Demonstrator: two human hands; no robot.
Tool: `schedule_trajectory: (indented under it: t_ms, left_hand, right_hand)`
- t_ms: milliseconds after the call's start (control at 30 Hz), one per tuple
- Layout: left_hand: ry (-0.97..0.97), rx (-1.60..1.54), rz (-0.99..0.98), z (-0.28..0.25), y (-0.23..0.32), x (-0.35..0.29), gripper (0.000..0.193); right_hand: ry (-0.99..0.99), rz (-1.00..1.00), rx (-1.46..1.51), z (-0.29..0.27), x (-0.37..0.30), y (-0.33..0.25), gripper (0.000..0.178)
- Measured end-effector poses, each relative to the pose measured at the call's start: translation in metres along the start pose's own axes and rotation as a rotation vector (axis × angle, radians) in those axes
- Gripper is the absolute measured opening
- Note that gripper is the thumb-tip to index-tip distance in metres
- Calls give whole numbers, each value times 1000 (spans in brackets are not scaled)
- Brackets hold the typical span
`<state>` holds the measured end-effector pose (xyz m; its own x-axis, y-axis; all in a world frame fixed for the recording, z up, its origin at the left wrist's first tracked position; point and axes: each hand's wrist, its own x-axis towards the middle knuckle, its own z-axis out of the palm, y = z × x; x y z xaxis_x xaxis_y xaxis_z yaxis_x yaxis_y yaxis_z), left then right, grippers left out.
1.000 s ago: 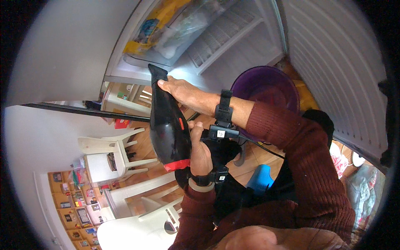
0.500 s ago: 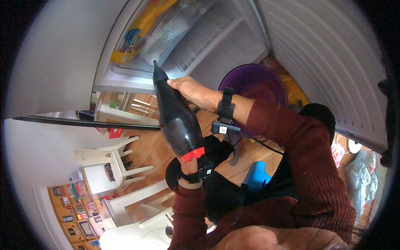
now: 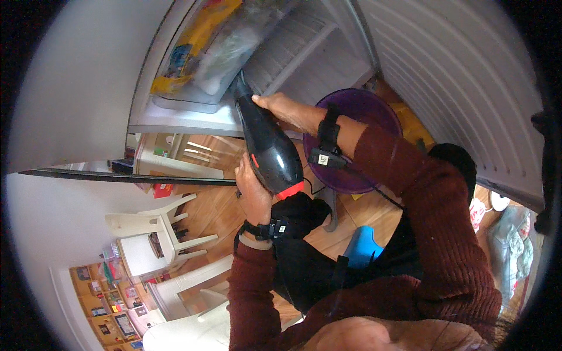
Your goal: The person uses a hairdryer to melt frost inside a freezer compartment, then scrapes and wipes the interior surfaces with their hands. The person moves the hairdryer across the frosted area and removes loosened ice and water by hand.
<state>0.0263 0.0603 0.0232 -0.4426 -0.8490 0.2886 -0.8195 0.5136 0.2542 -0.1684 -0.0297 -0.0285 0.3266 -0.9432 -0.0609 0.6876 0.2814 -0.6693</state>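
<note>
A black hair dryer (image 3: pixel 270 149) with a red rear rim and a narrow nozzle is held at an open freezer compartment (image 3: pixel 175 120). My right hand (image 3: pixel 285 112) is closed around its front end, the thumb on top near the nozzle. Lower down, my left hand (image 3: pixel 253 182) grips the dryer's left side near the rear; some of its fingers are hidden behind it. The nozzle tip lies beside a clear drawer (image 3: pixel 202 105) that holds a cloudy plastic bag (image 3: pixel 225 55) and a yellow bag (image 3: pixel 190 50). The dryer's handle is hidden.
A purple basin (image 3: pixel 389 126) stands below the compartment, under my right forearm. The open ribbed door (image 3: pixel 451 88) is on the right. A blue object (image 3: pixel 362 247) lies between my legs. White chairs (image 3: pixel 167 228) and a shelf unit (image 3: pixel 105 304) stand to the left.
The hair dryer has shifted right and a little up, its nozzle now further inside the compartment. My left hand has come from behind its rear end to its left side.
</note>
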Motion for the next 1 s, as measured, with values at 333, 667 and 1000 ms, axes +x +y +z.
schedule_trajectory:
  t_ms: [333, 667, 1000]
  left_hand:
    - [-41, 368, 245, 16, -1, 29, 61]
    - [-139, 478, 100, 35, 5, 32, 67]
    - [-166, 480, 73, 35, 0, 32, 65]
  right_hand:
    - [-126, -93, 71, -26, 13, 3, 54]
    - [-172, -158, -102, -37, 17, -1, 47]
    - [-221, -158, -85, -40, 19, -2, 47]
